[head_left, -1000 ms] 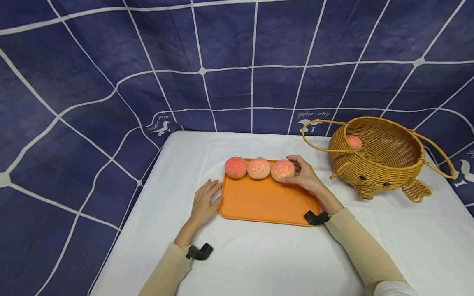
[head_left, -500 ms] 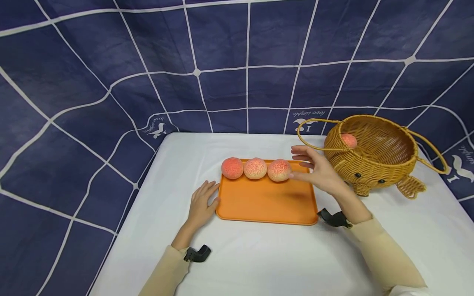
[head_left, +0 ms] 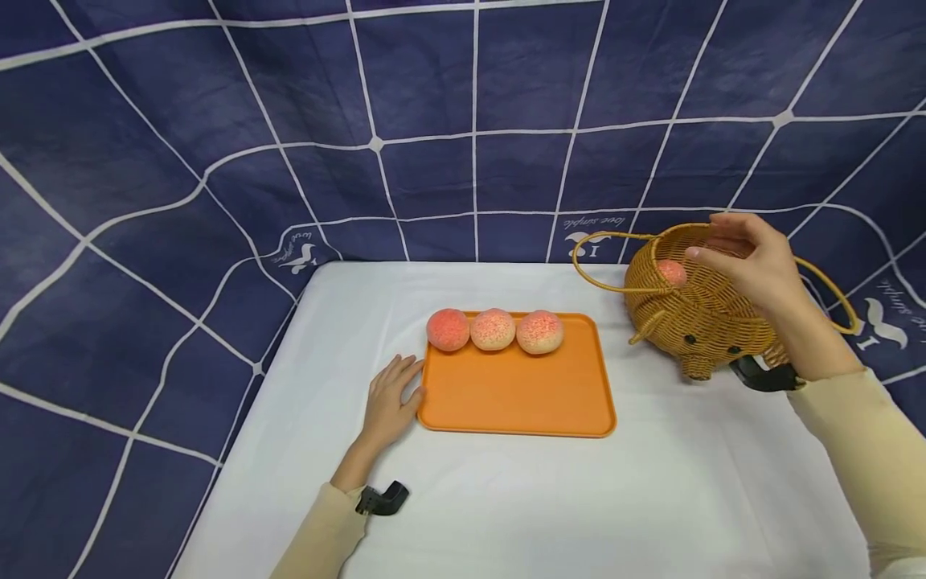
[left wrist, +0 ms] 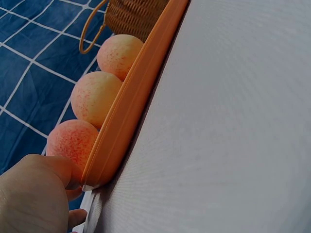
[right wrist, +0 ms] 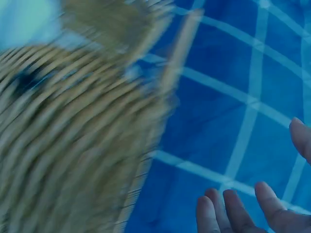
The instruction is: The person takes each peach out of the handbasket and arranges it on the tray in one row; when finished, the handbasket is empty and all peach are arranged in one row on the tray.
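On the orange tray (head_left: 517, 394) three peaches stand in a row along the far rim: a redder one (head_left: 448, 330) at the left, a pale speckled one (head_left: 493, 330) in the middle and another (head_left: 539, 332) at the right. My left hand (head_left: 389, 406) lies at the tray's left side, fingers relaxed and fingertips right at the rim. Over the mouth of the wicker basket (head_left: 654, 318) is my right hand (head_left: 760, 261), thumb and fingers spread with nothing between them. One peach (head_left: 671, 273) shows inside the basket at the left; my right hand hides part of the interior.
The basket has looped side handles (head_left: 589, 277) and an animal face on its front. White cloth (head_left: 506, 498) covers the table, and a dark blue gridded curtain (head_left: 434, 96) hangs behind and at the left.
My right hand has let go of the right-hand peach and moved right, from the tray to above the basket. The left hand stays beside the tray; the whole view has shifted slightly.
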{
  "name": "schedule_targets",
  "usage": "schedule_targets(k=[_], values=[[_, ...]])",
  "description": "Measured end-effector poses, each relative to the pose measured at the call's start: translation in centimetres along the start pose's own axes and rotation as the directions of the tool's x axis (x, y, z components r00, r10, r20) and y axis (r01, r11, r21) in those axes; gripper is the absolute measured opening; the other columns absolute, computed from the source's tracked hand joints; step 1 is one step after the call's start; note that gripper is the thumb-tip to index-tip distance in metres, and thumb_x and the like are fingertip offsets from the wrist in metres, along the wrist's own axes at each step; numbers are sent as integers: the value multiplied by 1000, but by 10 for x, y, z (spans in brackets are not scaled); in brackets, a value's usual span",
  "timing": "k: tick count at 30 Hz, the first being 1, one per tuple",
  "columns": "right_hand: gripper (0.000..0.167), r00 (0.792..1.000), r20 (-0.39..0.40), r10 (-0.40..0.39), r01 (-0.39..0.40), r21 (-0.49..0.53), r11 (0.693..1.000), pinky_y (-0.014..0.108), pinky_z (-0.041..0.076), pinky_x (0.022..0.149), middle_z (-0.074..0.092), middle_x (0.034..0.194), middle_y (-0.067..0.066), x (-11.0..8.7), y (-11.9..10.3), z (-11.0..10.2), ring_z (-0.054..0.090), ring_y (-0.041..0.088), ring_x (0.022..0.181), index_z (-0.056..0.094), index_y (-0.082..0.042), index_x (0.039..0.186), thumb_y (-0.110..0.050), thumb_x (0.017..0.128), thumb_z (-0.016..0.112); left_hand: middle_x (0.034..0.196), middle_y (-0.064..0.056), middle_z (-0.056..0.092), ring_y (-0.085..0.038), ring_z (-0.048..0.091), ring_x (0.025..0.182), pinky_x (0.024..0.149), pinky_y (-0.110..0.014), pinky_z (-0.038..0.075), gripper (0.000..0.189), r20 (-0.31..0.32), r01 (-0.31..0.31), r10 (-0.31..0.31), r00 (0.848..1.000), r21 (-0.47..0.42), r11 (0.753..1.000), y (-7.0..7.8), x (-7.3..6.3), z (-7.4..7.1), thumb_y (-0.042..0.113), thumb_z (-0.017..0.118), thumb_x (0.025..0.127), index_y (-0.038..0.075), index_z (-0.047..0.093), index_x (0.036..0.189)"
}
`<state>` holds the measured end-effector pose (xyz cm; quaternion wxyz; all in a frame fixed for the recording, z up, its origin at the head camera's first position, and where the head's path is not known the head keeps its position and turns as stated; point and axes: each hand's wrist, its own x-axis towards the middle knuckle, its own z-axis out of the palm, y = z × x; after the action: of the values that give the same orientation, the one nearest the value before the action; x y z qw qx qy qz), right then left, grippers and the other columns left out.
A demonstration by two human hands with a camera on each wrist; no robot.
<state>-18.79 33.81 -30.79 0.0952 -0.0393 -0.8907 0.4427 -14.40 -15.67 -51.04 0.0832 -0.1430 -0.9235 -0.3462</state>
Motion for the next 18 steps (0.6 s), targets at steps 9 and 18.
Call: schedule_targets(k=[9,18], values=[[96,973,82,217,-214,-45,976,55,35,110,27,155,24,47,49,12,31,43,138,20,-8,156,-54,85,67,144,-15,52,-37,35,142,115,-58,22,45,-16,4,-4,1000,-3,1000,-5,-4,3,17,63,92,9,58,136],[97,890,339,304,-265,-158,951,58,37,106,12,152,41,67,86,13,30,52,133,1,2,155,-41,93,63,143,-15,53,-37,36,142,115,-56,23,45,-7,-12,12,1000,3,1000,-1,-9,14,18,63,92,9,58,136]])
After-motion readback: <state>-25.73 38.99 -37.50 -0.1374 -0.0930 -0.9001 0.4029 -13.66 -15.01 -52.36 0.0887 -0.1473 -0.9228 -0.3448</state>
